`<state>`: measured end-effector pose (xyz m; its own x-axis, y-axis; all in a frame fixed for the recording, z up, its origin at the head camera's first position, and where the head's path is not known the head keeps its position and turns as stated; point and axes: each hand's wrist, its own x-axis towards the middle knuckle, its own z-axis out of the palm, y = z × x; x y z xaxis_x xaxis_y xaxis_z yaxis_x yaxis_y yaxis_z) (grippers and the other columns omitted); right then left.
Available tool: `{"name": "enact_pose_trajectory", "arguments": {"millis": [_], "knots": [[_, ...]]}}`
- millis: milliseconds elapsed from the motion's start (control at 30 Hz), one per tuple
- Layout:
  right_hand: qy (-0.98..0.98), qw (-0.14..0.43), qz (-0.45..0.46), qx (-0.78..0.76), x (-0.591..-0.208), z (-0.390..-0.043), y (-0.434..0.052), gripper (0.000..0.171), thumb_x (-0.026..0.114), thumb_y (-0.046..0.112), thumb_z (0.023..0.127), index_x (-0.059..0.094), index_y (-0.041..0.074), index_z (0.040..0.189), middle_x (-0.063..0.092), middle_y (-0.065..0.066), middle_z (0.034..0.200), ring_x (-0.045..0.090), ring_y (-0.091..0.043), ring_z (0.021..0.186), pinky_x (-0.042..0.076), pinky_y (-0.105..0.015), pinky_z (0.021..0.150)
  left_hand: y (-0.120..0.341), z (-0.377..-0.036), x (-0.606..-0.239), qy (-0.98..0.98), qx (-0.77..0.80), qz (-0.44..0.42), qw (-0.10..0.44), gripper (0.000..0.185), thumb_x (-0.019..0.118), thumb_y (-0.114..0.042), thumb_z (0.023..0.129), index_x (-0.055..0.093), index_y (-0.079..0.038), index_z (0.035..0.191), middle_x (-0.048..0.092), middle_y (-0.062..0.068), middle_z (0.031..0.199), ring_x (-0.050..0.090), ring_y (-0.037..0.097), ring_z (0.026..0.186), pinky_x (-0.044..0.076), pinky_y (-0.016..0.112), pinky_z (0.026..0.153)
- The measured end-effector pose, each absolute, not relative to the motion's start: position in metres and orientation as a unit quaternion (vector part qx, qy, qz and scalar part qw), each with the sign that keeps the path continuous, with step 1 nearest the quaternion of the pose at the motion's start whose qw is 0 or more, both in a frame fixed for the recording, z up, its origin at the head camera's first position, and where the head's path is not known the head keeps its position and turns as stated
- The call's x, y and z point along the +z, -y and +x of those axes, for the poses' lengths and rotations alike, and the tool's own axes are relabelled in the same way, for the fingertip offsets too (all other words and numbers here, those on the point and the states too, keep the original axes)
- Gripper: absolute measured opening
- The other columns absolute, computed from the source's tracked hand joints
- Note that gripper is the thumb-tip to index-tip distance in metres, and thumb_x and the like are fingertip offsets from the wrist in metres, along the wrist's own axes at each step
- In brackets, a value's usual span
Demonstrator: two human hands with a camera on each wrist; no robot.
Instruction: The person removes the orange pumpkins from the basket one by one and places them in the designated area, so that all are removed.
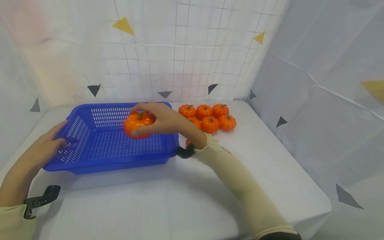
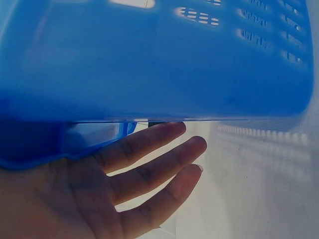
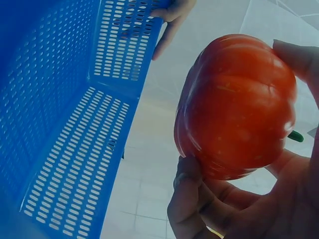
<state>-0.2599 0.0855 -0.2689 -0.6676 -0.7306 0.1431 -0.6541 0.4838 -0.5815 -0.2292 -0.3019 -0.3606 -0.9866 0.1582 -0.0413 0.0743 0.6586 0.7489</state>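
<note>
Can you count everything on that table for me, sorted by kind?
Orange pumpkins: 7. One is held over the basket by the right hand, five sit grouped on the table, and one shows partly behind the right wrist.
Blue basket: 1, touched by the left hand.
Total: 8 things.

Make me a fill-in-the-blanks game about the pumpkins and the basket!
1. The right hand grips one small orange toy ____ with a green stem.
2. It is held above the perforated plastic basket, whose colour is ____.
3. The left hand rests with straight fingers on the basket's ____ end.
4. The other small orange pumpkins sit grouped on the white ____.

Missing words: pumpkin; blue; left; table
</note>
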Motion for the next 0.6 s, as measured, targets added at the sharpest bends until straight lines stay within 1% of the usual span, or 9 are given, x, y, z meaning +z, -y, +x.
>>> {"name": "enact_pose_trajectory", "arguments": {"millis": [233, 367, 533, 600], "knots": [[-0.866, 0.061, -0.376, -0.325, -0.273, -0.253, -0.103, 0.061, 0.078, 0.050, 0.087, 0.060, 0.028, 0.142, 0.061, 0.008, 0.131, 0.054, -0.012, 0.118, 0.055, -0.028, 0.090, 0.302, -0.229, -0.360, -0.909, 0.407, 0.067, 0.050, 0.076, 0.035, -0.003, 0.102, -0.008, -0.005, 0.164, -0.006, 0.042, 0.160, 0.002, 0.072, 0.140, 0.008, 0.087, 0.103], [-0.870, 0.053, -0.364, -0.328, -0.277, -0.252, -0.114, 0.061, 0.078, 0.050, 0.087, 0.061, 0.028, 0.141, 0.060, 0.009, 0.131, 0.055, -0.012, 0.116, 0.055, -0.030, 0.090, 0.302, -0.229, -0.360, -0.909, 0.408, 0.065, 0.053, 0.075, 0.034, -0.004, 0.102, -0.008, -0.006, 0.164, -0.006, 0.042, 0.160, 0.003, 0.072, 0.140, 0.009, 0.088, 0.103], [-0.867, 0.039, -0.358, -0.343, -0.283, -0.250, -0.129, 0.059, 0.079, 0.049, 0.087, 0.061, 0.031, 0.140, 0.062, 0.010, 0.127, 0.058, -0.014, 0.113, 0.056, -0.033, 0.090, 0.302, -0.229, -0.359, -0.909, 0.408, 0.065, 0.054, 0.075, 0.033, -0.004, 0.103, -0.009, -0.006, 0.164, -0.006, 0.043, 0.160, 0.005, 0.073, 0.139, 0.011, 0.088, 0.103], [-0.866, 0.036, -0.353, -0.352, -0.283, -0.247, -0.135, 0.060, 0.080, 0.048, 0.087, 0.061, 0.029, 0.141, 0.062, 0.010, 0.126, 0.059, -0.015, 0.112, 0.056, -0.034, 0.090, 0.302, -0.229, -0.359, -0.909, 0.407, 0.065, 0.053, 0.075, 0.033, -0.004, 0.103, -0.009, -0.006, 0.164, -0.006, 0.042, 0.161, 0.004, 0.073, 0.139, 0.011, 0.088, 0.103]]}}
